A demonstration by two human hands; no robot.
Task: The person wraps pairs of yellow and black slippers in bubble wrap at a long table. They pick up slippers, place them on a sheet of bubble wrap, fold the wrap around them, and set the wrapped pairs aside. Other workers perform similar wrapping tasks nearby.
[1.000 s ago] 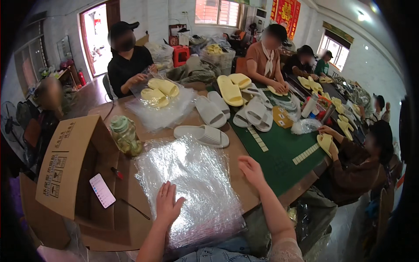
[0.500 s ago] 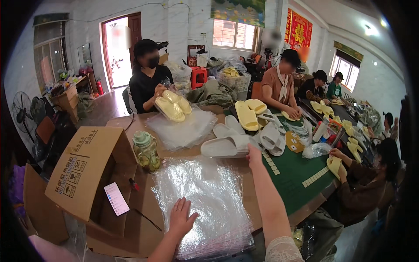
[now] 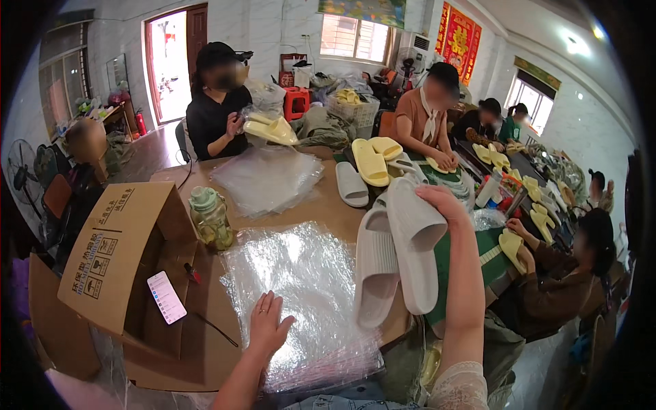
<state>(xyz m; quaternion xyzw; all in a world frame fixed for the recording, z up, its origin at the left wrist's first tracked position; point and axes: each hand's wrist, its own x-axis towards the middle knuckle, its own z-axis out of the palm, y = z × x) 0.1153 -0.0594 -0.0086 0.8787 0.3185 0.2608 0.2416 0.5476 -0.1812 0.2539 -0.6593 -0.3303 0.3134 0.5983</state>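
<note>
My right hand (image 3: 443,205) is closed on a pair of light grey slide slippers (image 3: 418,266), lifted above the table with their toes hanging down. Its fingers grip them near the upper end, partly hidden behind the slippers. My left hand (image 3: 269,324) lies flat with fingers spread on a stack of clear plastic bags (image 3: 301,263), and a ring shows on one finger. Another grey slipper (image 3: 351,184) and several yellow slippers (image 3: 370,164) rest beyond the raised pair.
An open cardboard box (image 3: 113,253) stands at the left with a phone (image 3: 164,298) on its flap, beside a green-lidded bottle (image 3: 210,219). More clear bags (image 3: 266,178) lie farther back. A person in black (image 3: 212,109) holds bagged yellow slippers; other people handle slippers along the right side.
My right hand has picked up the grey slippers from the pile and brought them nearer and upright. The person in black has turned the bagged yellow slippers. My left hand stays on the bags.
</note>
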